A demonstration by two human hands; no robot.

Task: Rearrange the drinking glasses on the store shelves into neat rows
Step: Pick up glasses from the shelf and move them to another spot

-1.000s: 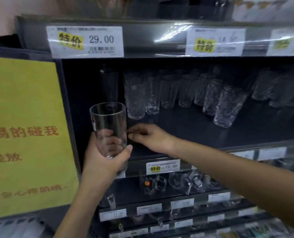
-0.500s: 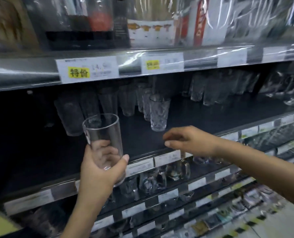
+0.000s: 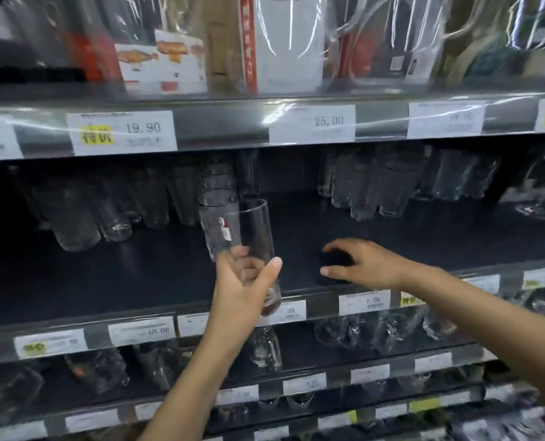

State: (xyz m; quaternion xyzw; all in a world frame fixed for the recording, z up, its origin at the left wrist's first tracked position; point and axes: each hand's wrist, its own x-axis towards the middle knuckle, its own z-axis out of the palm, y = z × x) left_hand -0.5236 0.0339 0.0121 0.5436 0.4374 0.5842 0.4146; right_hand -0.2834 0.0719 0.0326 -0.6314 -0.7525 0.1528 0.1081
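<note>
Tall clear glass (image 3: 252,230): your left hand (image 3: 242,291) holds it in front of the middle shelf (image 3: 121,281), tilted a little, base near the front rail, not touching the board. Fingers wrap the lower half, thumb on the right side. There is a small red sticker on the wall of the glass.

Handling, as a judgement: light, rigid, smooth and likely slippery, and it will chip on a knock. Keep your hold low and around the body, not at the rim, and set the base down flat.

Your right hand (image 3: 369,265) hovers over the bare shelf right of the glass, fingers loosely spread, holding nothing.

Far left on the same shelf is a cluster of tumblers (image 3: 83,218). Just behind the held glass is a nested stack (image 3: 217,186). Far right is another cluster (image 3: 376,192), its rows uneven. The middle gap between the clusters looks like the place for the glass.

The shelf board is dark, hard and flat. Price tags (image 3: 121,132) run under plastic strips along the rails. Boxed goods (image 3: 166,65) sit on the shelf above, and more glassware (image 3: 264,348) sits on the shelves below. The edges are blurred, so details there are unclear.
</note>
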